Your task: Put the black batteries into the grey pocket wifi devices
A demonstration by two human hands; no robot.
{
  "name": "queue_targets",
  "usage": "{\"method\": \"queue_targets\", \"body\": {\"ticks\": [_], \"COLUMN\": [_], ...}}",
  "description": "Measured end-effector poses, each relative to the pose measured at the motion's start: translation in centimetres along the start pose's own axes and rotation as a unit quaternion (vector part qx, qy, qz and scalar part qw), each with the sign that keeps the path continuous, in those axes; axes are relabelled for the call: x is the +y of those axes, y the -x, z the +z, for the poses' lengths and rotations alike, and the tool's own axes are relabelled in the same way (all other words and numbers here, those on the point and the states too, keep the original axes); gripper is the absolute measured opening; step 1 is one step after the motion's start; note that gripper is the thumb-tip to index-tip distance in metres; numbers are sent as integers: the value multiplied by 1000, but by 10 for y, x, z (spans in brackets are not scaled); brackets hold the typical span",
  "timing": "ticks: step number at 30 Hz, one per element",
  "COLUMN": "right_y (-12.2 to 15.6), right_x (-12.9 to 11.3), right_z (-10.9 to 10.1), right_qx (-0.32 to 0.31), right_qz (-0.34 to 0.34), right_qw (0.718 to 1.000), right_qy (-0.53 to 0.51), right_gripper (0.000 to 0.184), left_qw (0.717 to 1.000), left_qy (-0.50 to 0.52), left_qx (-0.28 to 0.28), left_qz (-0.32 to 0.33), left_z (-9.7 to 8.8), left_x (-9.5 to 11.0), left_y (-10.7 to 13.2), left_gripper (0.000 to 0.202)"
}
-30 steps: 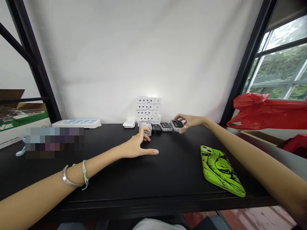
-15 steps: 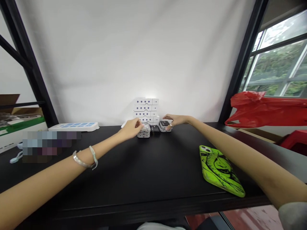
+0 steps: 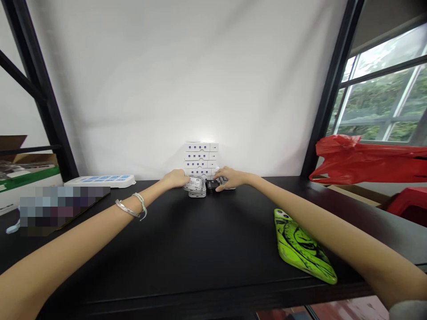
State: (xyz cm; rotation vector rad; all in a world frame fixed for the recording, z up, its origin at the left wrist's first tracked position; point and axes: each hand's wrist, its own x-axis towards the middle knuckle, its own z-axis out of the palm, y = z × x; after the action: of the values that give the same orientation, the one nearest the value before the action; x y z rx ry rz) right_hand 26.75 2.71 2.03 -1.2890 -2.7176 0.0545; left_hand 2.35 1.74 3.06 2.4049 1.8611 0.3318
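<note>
My left hand [image 3: 176, 178] is closed on the edge of a small flat device with a white label [image 3: 195, 183], which sits tilted on a low stack of similar white devices [image 3: 197, 194]. My right hand [image 3: 230, 177] reaches in from the other side, thumb and fingers apart. Its fingertips are close to a small black item [image 3: 212, 185]; whether they touch it is unclear. Under that palm, a second low stack [image 3: 225, 181] is mostly covered. Right behind both hands, several white boxes with small blue marks [image 3: 200, 156] are piled against the wall.
A phone in a green-and-black case [image 3: 302, 249] lies beneath my right forearm on the black tabletop [image 3: 187, 249]. To the left are a white power strip [image 3: 100, 181], a blurred-out object [image 3: 60, 209] and an open carton [image 3: 31, 182]. A red plastic bag [image 3: 367, 159] is at right.
My left hand has gripped the top device of the left stack and tipped it. My right hand has shifted left from the right stack toward the black item. The view has moved slightly.
</note>
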Motion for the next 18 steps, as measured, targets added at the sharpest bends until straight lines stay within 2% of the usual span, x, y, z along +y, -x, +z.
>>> {"method": "queue_targets", "body": {"ticks": [2,5,9,11,14,16,18], "right_y": [-5,-6,-2,0,9,19,31], "right_x": [-1,-2,-8,-12,-19,-26,-37], "right_z": [3,6,4,2,-4,-10,-13], "right_qx": [-8,-12,-26,-13,28,44,44], "right_qz": [-12,-17,14,43,68,62,43], "right_qw": [1000,1000,999,999,997,996,994], "right_qy": [17,12,-36,-28,-24,-54,-92], "right_gripper": [61,56,47,49,62,70,75], "left_qw": [1000,999,999,998,997,992,978], "left_qy": [-9,-10,-12,-13,-4,47,122], "left_qx": [21,21,9,-1,-27,-55,-81], "left_qz": [4,29,49,57,74,99,150], "left_z": [-5,-6,12,21,23,17,11], "left_x": [1,7,22,27,24,16,7], "left_y": [11,39,81,95,102,102,100], "left_gripper": [32,31,29,31,46,49,56]}}
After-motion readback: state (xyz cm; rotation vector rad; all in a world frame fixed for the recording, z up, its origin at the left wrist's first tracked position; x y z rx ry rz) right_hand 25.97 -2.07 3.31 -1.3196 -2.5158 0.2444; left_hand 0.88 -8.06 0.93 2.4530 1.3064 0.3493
